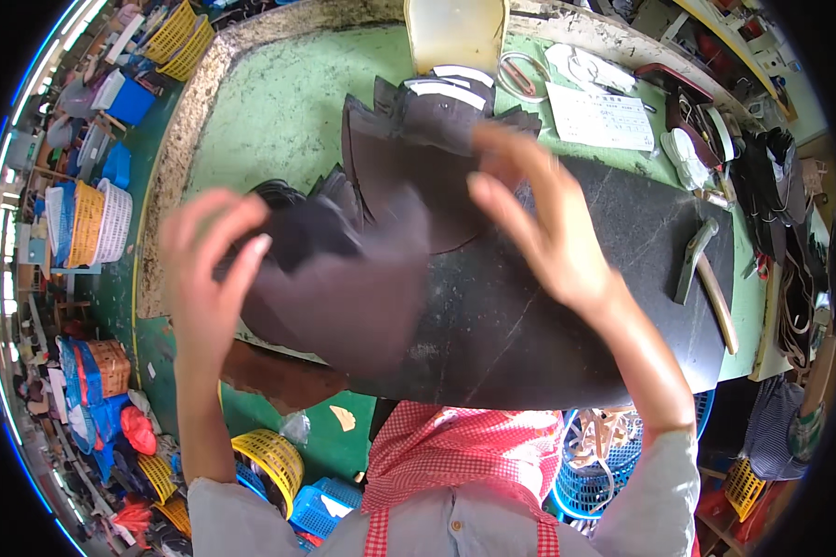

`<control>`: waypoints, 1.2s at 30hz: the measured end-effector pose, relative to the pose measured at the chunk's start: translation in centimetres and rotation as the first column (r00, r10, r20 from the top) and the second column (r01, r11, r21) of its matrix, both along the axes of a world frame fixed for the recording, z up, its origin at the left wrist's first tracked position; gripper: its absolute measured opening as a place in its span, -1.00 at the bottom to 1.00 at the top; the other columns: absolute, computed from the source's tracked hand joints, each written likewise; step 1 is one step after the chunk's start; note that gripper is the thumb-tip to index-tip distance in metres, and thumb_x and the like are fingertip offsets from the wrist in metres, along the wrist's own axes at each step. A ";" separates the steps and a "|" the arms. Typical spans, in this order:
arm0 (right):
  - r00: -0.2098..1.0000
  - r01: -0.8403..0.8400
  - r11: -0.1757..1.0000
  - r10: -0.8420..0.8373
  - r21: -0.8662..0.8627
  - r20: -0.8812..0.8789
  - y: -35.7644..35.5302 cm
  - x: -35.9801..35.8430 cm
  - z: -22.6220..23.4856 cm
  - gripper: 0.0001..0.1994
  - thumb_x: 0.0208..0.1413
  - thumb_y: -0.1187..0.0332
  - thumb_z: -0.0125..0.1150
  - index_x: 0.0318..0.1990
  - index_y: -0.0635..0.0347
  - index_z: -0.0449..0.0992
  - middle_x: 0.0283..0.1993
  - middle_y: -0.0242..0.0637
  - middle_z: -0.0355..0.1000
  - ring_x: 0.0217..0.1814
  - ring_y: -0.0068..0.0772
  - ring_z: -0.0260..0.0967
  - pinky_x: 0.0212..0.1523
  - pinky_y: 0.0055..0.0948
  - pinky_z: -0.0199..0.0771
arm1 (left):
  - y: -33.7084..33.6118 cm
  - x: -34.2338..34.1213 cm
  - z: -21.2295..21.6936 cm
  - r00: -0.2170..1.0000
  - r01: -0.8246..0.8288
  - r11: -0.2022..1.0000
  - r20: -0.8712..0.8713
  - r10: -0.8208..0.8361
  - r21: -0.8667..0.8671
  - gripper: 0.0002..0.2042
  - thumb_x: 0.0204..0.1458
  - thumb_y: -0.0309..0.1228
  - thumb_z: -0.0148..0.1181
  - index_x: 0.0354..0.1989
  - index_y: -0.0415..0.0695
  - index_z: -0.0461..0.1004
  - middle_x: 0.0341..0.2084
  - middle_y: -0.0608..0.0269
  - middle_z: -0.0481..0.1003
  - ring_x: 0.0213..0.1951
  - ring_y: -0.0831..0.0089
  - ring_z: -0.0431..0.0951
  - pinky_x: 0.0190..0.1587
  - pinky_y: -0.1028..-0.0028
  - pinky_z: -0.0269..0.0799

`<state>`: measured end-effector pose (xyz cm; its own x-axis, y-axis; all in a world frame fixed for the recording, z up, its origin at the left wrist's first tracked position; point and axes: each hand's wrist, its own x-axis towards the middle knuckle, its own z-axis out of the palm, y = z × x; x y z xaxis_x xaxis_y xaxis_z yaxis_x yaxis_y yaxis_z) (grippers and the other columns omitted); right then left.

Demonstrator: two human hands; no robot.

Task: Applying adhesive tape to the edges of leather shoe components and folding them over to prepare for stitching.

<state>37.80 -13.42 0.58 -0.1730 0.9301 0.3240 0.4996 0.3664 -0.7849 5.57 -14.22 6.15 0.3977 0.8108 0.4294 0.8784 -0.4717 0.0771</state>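
Observation:
My left hand (211, 265), blurred, has its fingers bent and apart at the left side of a dark brown leather-like piece (344, 311). That piece is smeared by motion and tilts over the near left of the work surface; I see no firm grip on it. My right hand (553, 232) hovers with thumb and fingers spread above a fanned stack of dark brown pieces (409, 167). Its fingertips are blurred near the stack's right side, and nothing shows between them. Black pieces (316, 232) lie partly hidden behind the moving one.
A black slab (567, 325) covers the bench's near right, with a hammer (706, 278) on it. Behind stand a cream container (455, 32), a printed paper sheet (601, 116) and white thread (685, 158). Yellow (274, 459) and blue baskets (604, 473) sit below the bench.

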 end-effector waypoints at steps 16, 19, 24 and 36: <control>0.765 -0.413 0.572 -0.205 -0.709 -0.611 -9.4 7.3 1.4 -0.27 0.28 -0.12 0.08 0.40 0.21 0.10 0.18 -0.10 0.44 -0.07 -0.41 0.51 -0.06 -0.44 0.48 | 0.1 16.1 -6.1 0.424 0.860 0.507 0.465 -0.777 0.062 -0.67 -0.28 -0.45 0.49 -0.31 -0.06 0.49 -0.48 0.35 0.52 -0.48 0.34 0.55 -0.35 0.31 0.51; 0.978 -0.208 0.499 0.119 -0.841 -0.172 -11.9 6.9 2.8 -0.60 0.30 0.08 0.15 -0.19 0.33 0.61 -0.32 -0.17 0.56 -0.27 -0.45 0.44 -0.24 -0.33 0.41 | -3.2 16.8 -6.6 0.595 0.794 0.512 0.586 -0.550 -0.327 -0.39 -0.20 -0.40 0.46 0.11 -0.07 0.36 -0.33 0.22 0.56 -0.41 0.26 0.64 -0.36 0.33 0.54; 0.992 -0.121 0.906 0.091 -0.406 -0.093 -13.8 6.0 0.4 -0.69 0.31 0.19 0.14 -0.29 0.32 0.54 -0.41 -0.17 0.45 -0.44 -0.41 0.35 -0.37 -0.39 0.35 | -6.3 15.0 -6.3 0.685 0.726 0.111 0.727 -0.043 -0.678 -0.66 0.01 -0.29 0.42 -0.12 -0.21 0.51 -0.34 0.20 0.56 -0.31 0.42 0.59 -0.23 0.46 0.46; 0.978 -0.078 0.864 -0.029 -0.497 -0.205 -14.0 5.5 -1.7 -0.79 -0.08 0.60 0.35 -0.26 0.16 0.52 -0.44 -0.43 0.42 -0.42 -0.60 0.43 -0.44 -0.54 0.40 | -5.9 13.7 -7.2 0.687 0.675 0.393 0.726 -0.026 -0.625 -0.81 -0.12 -0.65 0.38 -0.42 -0.15 0.48 -0.44 0.39 0.48 -0.42 0.67 0.51 -0.46 0.62 0.39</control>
